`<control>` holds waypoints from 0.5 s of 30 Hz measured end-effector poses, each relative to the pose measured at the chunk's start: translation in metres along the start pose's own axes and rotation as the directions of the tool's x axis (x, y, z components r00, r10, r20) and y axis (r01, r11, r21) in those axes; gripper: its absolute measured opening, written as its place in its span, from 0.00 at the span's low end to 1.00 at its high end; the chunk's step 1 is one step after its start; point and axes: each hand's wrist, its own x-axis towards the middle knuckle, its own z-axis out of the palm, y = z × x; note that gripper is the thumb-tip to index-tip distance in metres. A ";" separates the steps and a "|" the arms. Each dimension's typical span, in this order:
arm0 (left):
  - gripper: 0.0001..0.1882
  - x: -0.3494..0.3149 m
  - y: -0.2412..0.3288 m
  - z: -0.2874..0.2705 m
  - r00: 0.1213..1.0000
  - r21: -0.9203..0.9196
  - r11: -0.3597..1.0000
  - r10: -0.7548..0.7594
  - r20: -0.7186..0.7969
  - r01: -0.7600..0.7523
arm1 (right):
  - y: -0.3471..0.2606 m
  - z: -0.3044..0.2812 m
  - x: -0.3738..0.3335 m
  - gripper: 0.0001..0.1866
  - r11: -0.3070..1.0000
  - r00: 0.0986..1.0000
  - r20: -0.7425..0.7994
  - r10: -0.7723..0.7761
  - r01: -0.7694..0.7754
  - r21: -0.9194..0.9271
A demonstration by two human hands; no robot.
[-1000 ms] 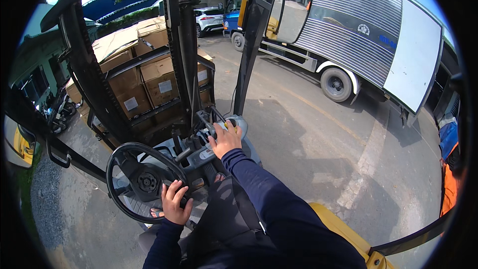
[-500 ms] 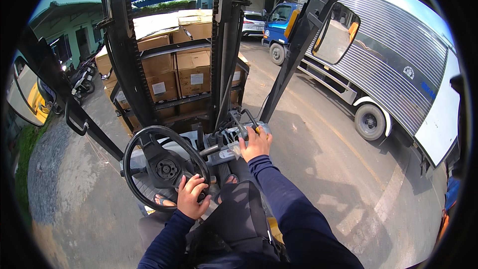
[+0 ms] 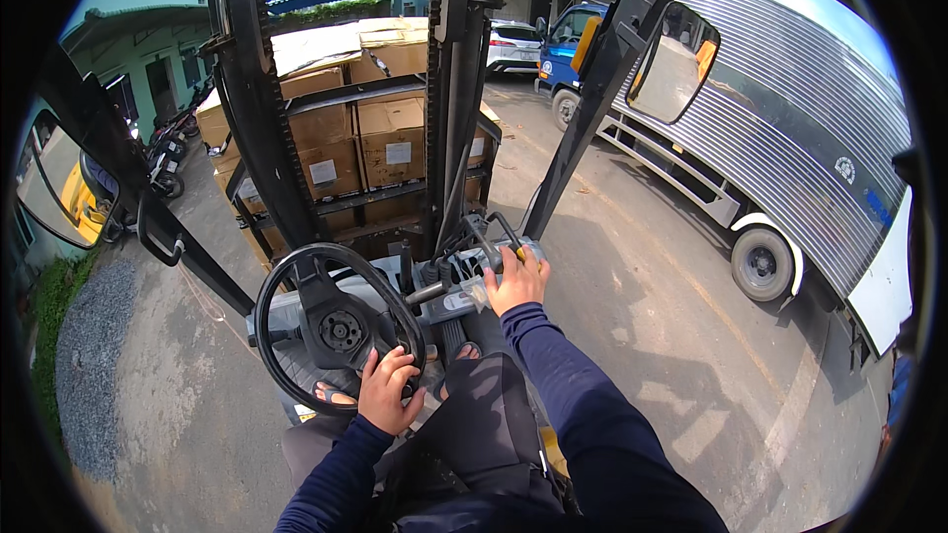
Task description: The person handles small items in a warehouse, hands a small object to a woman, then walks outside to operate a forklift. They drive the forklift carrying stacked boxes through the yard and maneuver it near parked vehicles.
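The left hand [image 3: 391, 397], half-curled, rests on the steering wheel [image 3: 341, 330] at its lower right rim; the right hand [image 3: 519, 282], fingers bent, covers levers [image 3: 507, 229] right of it, grip unclear; a careless nudge could jolt the cartons [image 3: 392, 150], partly hidden behind the mast [image 3: 458, 89]

steering wheel [image 3: 339, 329]: black, round, tilted | control levers [image 3: 485, 246]: dark, partly hidden, right of wheel

The silver ribbed-metal truck body [image 3: 790, 109] now sits farther right — its flat white rear panel [image 3: 884, 281] partly out of sight.
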 end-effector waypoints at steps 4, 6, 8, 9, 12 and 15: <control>0.18 0.020 0.014 0.008 0.999 0.013 0.999 -0.039 -0.009 0.039 | 0.017 0.000 0.013 0.26 0.999 1.000 -0.001 -0.003 0.003 0.032; 0.18 0.030 0.019 0.012 0.999 0.019 0.998 -0.053 -0.004 0.053 | 0.024 0.002 0.020 0.25 0.999 1.000 0.013 -0.014 0.013 0.029; 0.17 0.040 0.023 0.017 0.998 -0.013 0.999 -0.037 -0.057 0.037 | 0.031 0.004 0.028 0.25 0.999 1.000 0.014 0.002 -0.003 0.039; 0.17 0.044 0.025 0.019 0.998 0.017 0.998 -0.067 -0.003 0.067 | 0.035 0.005 0.031 0.25 0.998 1.000 0.024 0.011 -0.013 0.055; 0.15 0.050 0.031 0.030 0.995 0.036 0.995 -0.098 -0.002 0.098 | 0.049 0.008 0.039 0.25 0.997 0.998 0.052 0.021 -0.025 0.076; 0.14 0.052 0.039 0.045 0.994 0.050 0.993 -0.104 -0.023 0.105 | 0.065 0.015 0.041 0.26 0.993 0.989 0.145 0.020 -0.037 0.111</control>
